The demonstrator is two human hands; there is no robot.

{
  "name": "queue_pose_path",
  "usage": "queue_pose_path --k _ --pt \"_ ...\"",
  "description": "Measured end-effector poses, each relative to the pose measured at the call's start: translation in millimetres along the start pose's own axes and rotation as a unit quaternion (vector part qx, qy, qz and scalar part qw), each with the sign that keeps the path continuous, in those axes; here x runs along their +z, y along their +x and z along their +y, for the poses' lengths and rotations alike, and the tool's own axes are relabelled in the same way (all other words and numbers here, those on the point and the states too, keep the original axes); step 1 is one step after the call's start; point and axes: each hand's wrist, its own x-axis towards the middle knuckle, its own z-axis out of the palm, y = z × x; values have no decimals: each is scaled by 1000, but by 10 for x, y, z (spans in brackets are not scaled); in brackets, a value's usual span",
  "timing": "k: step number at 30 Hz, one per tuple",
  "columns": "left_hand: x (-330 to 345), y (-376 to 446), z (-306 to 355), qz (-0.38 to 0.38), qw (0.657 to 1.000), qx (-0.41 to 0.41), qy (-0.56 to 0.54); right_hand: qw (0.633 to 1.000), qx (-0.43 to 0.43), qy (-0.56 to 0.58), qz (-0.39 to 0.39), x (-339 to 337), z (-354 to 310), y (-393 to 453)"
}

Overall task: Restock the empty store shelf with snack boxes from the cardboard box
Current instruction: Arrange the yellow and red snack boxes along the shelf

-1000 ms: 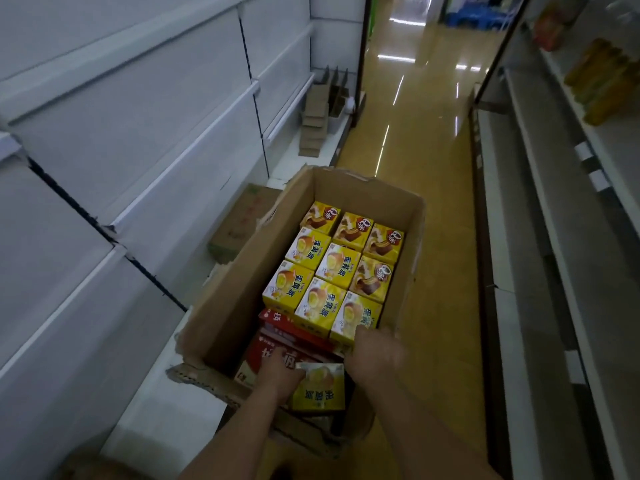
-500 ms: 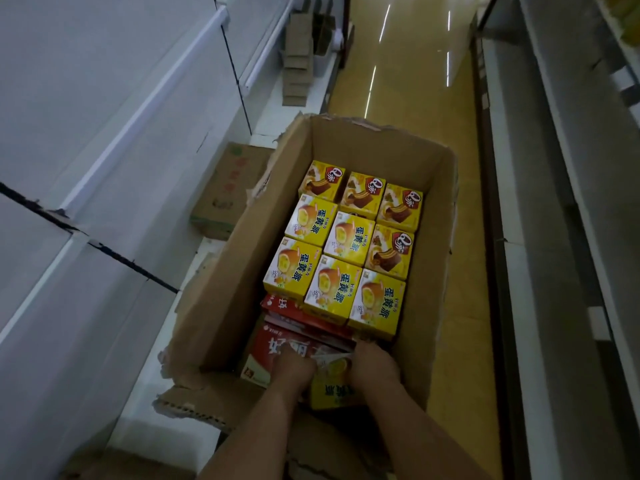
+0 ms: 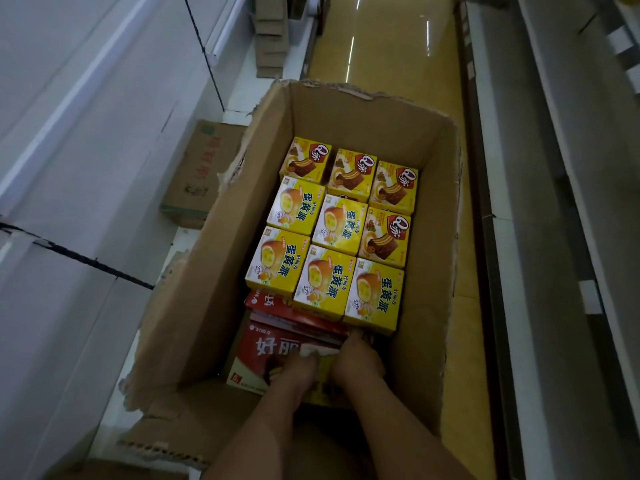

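Sunk deeper into the torn cardboard box [image 3: 426, 216], both hands [image 3: 298, 370] [image 3: 356, 358] clamp one glossy yellow carton [image 3: 323, 379].

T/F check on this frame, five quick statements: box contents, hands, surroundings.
1. Both hands, left and right, are inside the cardboard box. True.
2. The yellow snack boxes fill three columns. True.
3. Red snack boxes sit at the far end of the cardboard box. False: they are at the near end, by the hands.
4. The hands are lifting a box onto the shelf. False: they are low in the cardboard box.
5. A closed carton lies left of it. True.
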Motion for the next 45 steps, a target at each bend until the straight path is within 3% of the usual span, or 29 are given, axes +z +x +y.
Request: queue_pose_path --k 2,8,12,17,21,25,28,31,35,39,42,45 --pt "-65 -16 31 22 999 29 7 999 11 18 -36 -3 -1 -12" --pt "-346 -237 158 -7 997 80 -11 995 -24 20 -91 -198 -59 -155" --pt "-564 -502 310 -12 994 108 -21 994 -41 33 -94 -314 -119 -305" --pt "-802 -873 518 7 987 154 46 970 -32 181 -161 -487 -129 -653" --pt "-935 -1172 711 58 973 211 77 942 -37 290 -167 -553 -112 -882" --pt "-962 -1529 911 105 961 246 -70 913 -58 381 -133 -815 -199 -1171" --pt "-953 -1768 1006 43 963 236 -124 887 -83 436 -125 -1044 -237 -1397" --pt "-983 -1949 1117 35 953 296 -59 900 -116 408 -101 -1256 -220 -1575" --pt "-978 -2243 1321 19 925 373 73 909 -181 370 61 -1592 -97 -1764" --pt "-815 -2544 1492 -12 904 413 109 911 -199 360 7 -1755 108 -1993" --pt "-545 -2802 1552 35 896 441 28 871 -209 443 40 -1806 424 -2173" --pt "-250 -3021 1511 4 925 375 -63 826 -220 514 70 -1804 746 -2301"
